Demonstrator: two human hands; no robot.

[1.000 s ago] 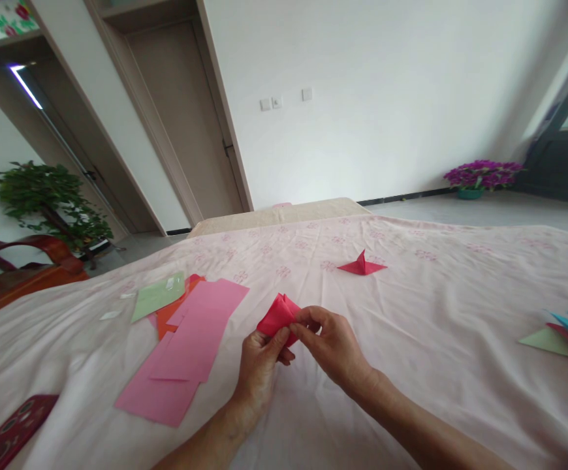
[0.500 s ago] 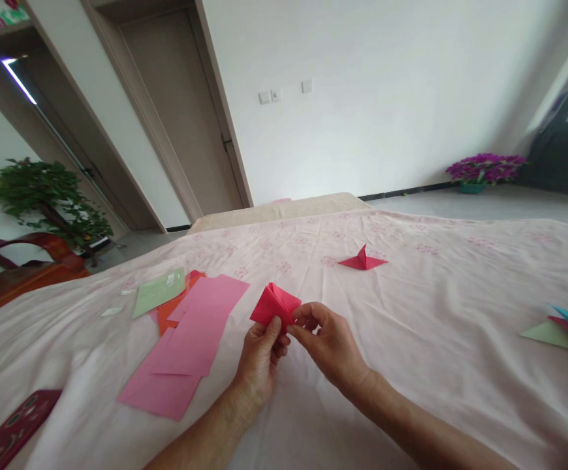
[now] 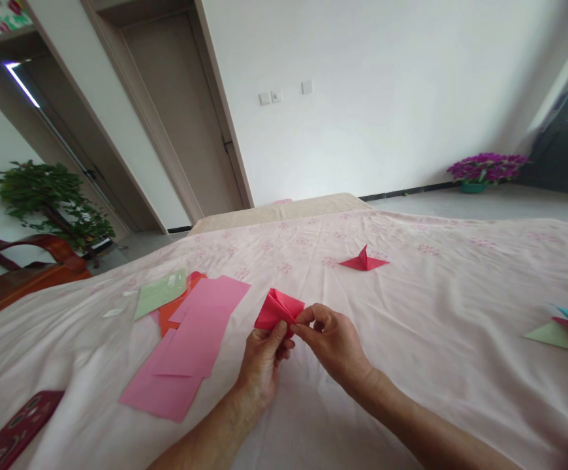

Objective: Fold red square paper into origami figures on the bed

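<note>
A piece of folded red paper point(image 3: 275, 309), with several layers and creases, is held up over the cloth between both hands. My left hand point(image 3: 264, 356) is closed on its lower part, thumb in front and fingers behind. With thumb and index finger, my right hand point(image 3: 330, 336) pinches the paper's lower right edge. Beyond the hands, a finished-looking red origami piece point(image 3: 363, 260) with an upright point rests on the cloth. Left of my hands lie overlapping pink paper sheets point(image 3: 196, 339), an orange sheet point(image 3: 169, 318) and a green sheet point(image 3: 161, 292) in clear wrapping.
A pale pink flowered cloth point(image 3: 411, 365) covers the table. Blue, red and green folded papers point(image 3: 565, 333) lie at the right edge. At lower left is a dark red object with round marks point(image 3: 19, 427). A wooden chair point(image 3: 34, 267) stands on the left.
The red paper's upper folds have spread a little and its front has turned slightly. Both hands keep their grip, shifted slightly right in the view.
</note>
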